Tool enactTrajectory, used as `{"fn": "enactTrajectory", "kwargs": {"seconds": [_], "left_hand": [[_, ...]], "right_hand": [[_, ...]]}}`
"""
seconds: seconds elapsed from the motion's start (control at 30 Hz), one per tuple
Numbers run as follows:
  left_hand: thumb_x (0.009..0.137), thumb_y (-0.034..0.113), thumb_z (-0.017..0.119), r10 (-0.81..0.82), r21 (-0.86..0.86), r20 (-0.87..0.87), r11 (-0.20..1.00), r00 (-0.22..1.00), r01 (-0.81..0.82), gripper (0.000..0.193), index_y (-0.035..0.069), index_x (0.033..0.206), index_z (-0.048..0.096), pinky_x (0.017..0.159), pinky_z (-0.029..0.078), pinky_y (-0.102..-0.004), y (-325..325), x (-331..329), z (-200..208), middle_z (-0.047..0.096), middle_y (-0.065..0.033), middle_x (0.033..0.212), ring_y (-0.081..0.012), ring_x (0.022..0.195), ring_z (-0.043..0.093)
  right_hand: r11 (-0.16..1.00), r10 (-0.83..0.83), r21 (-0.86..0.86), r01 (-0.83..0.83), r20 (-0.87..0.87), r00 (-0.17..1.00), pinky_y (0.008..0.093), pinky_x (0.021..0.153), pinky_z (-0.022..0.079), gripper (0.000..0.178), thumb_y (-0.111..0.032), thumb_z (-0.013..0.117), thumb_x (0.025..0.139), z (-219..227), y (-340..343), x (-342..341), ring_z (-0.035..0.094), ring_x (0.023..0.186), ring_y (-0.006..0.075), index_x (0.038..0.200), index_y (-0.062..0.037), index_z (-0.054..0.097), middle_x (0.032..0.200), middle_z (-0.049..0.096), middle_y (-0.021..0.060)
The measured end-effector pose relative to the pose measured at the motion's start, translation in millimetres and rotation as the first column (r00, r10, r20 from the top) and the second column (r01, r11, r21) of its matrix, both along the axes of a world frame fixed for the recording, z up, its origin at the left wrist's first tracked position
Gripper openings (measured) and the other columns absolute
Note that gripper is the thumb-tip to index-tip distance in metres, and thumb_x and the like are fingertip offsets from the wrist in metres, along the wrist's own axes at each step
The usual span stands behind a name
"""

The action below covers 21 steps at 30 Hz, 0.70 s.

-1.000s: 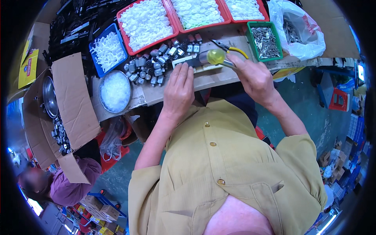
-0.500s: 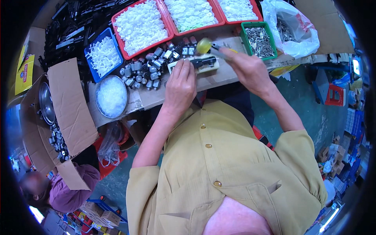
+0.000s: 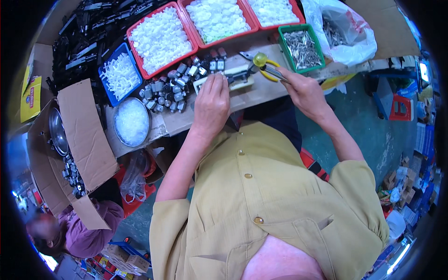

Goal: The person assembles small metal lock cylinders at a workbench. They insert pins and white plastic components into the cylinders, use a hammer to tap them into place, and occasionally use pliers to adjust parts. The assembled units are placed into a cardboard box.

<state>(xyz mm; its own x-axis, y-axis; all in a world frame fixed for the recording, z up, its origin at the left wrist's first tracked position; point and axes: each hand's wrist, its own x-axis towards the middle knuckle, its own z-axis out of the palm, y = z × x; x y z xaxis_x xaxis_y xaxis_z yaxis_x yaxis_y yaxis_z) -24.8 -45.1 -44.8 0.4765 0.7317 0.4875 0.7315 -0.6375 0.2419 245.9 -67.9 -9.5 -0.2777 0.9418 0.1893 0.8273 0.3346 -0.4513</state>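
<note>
My left hand (image 3: 211,105) rests on the wooden bench (image 3: 261,93), fingertips pressing a small white block fixture (image 3: 235,77). My right hand (image 3: 304,91) grips yellow-handled pliers (image 3: 265,64) whose jaws point at the right end of that fixture. A heap of small grey metal motors (image 3: 175,88) lies just left of my left hand. I wear a mustard button shirt that fills the lower part of the view.
Red trays of white plastic parts (image 3: 161,37) line the bench's back, beside a blue tray (image 3: 119,77), a green tray of metal pins (image 3: 302,46) and a plastic bag (image 3: 347,32). A round bowl of white bits (image 3: 131,122) and an open cardboard box (image 3: 81,135) sit left. A person in purple (image 3: 88,228) crouches lower left.
The view has tilted slightly, so the bench sits a little higher and further left. Both hands stay at the fixture, the pliers still at its right end.
</note>
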Motion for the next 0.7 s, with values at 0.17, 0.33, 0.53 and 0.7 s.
{"fn": "enactTrajectory", "kwargs": {"seconds": [0.17, 0.33, 0.53, 0.7], "left_hand": [[0.081, 0.003, 0.069, 0.003, -0.15, 0.082, 0.989, 0.997, 0.009, 0.031, -0.008, 0.11, 0.063, 0.093, 0.05, -0.0421, 3, -3, 8, 0.062, -0.0186, 0.113, -0.0349, 0.109, 0.06], [0.082, 0.009, 0.071, 0.042, -0.154, -0.02, 0.987, 0.999, -0.044, 0.041, -0.005, 0.118, 0.059, 0.1, 0.045, -0.0447, 7, -1, 11, 0.061, -0.0189, 0.115, -0.0365, 0.117, 0.056], [0.082, 0.006, 0.07, 0.01, -0.154, 0.057, 0.988, 0.998, -0.001, 0.037, -0.005, 0.116, 0.059, 0.095, 0.048, -0.0446, 12, -4, 10, 0.063, -0.0198, 0.11, -0.037, 0.112, 0.058], [0.084, 0.003, 0.073, 0.215, -0.481, 0.612, 0.865, 0.761, 0.143, 0.031, -0.003, 0.113, 0.063, 0.081, 0.051, -0.0306, 7, -13, 35, 0.063, -0.013, 0.105, -0.023, 0.093, 0.065]], "right_hand": [[1.0, -0.022, 0.014, 0.024, -0.161, 0.987, 0.04, 0.065, 0.049, 0.026, -0.011, 0.065, 0.088, 43, 60, 20, 0.063, 0.071, 0.0351, 0.111, -0.0004, 0.062, 0.081, 0.064, 0.0181], [0.99, -0.094, 0.11, 0.091, 0.025, 0.995, 0.0363, 0.065, 0.045, 0.024, -0.017, 0.068, 0.09, 24, 148, 56, 0.058, 0.068, 0.022, 0.106, -0.0013, 0.059, 0.074, 0.058, 0.0103], [0.949, -0.051, 0.312, -0.038, 0.273, 0.961, 0.0459, 0.083, 0.049, 0.025, -0.019, 0.066, 0.089, -1, 184, 72, 0.06, 0.101, 0.0361, 0.108, -0.0038, 0.062, 0.103, 0.062, 0.0172], [0.976, 0.093, 0.183, -0.121, 0.158, 0.983, 0.0446, 0.086, 0.05, 0.023, -0.009, 0.07, 0.085, 31, 97, 10, 0.059, 0.106, 0.0363, 0.103, -0.0001, 0.058, 0.107, 0.059, 0.0183]]}}
